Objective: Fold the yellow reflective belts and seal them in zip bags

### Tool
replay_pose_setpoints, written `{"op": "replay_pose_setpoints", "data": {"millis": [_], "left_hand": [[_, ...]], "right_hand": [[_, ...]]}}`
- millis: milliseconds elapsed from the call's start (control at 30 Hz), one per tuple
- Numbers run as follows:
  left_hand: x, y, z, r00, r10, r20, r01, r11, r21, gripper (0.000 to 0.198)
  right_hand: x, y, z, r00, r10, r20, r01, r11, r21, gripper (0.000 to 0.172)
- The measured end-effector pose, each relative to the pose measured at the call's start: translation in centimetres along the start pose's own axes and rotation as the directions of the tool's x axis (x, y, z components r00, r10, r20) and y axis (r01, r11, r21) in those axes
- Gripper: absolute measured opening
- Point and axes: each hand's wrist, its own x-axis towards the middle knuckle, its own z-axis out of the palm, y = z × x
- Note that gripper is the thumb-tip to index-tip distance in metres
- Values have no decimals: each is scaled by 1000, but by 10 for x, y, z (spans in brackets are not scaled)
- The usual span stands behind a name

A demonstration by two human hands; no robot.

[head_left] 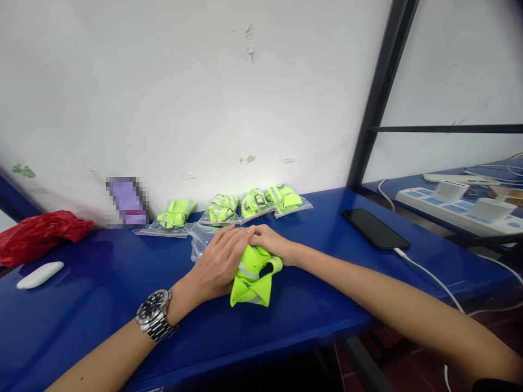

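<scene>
Between my two hands is a bundle of neon-yellow reflective straps (254, 280) with silver-grey bands, folded and partly loose at the front. My left hand (223, 260), with a steel watch on its wrist, curls over the bundle's left side. On its far side my right hand (273, 244) is closed on it, the fingers meeting those of the left. Both hands hide the bundle's upper part. A clear plastic bag (199, 239) lies flat just behind my left hand; part of it is hidden.
Several bagged yellow bundles (220, 209) lie along the wall. A phone (127, 201) leans there beside a red plastic bag (44, 231); a white case (40, 275) lies at left. Right: a black phone (375, 228) on its cable, and a power strip (457, 209) beyond the metal post.
</scene>
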Motion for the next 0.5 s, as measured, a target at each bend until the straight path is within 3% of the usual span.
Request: {"op": "replay_pose_setpoints", "data": {"millis": [67, 133, 233, 300, 400, 500], "left_hand": [[-6, -6, -2, 998, -57, -21, 57, 998, -3, 95], [-10, -9, -5, 994, -97, -56, 95, 995, -40, 98], [-13, -8, -9, 986, -138, -95, 125, 984, -129, 100], [-13, -6, -10, 984, -145, -103, 128, 980, -151, 100], [-11, -3, -10, 987, -108, -121, 92, 987, -130, 96], [-9, 1, -10, 987, -85, -136, 72, 993, -95, 93]], "right_hand": [[-4, -8, -9, 981, 40, 191, -64, 991, 121, 21], [-6, -12, -19, 932, 34, 361, -105, 979, 177, 32], [-6, -10, -28, 894, 11, 448, -72, 990, 119, 45], [-5, -5, -25, 917, -30, 397, 5, 998, 65, 50], [-5, 2, -10, 967, -117, 227, 125, 992, -23, 49], [-7, 8, 4, 987, -149, 54, 155, 979, -132, 44]]}}
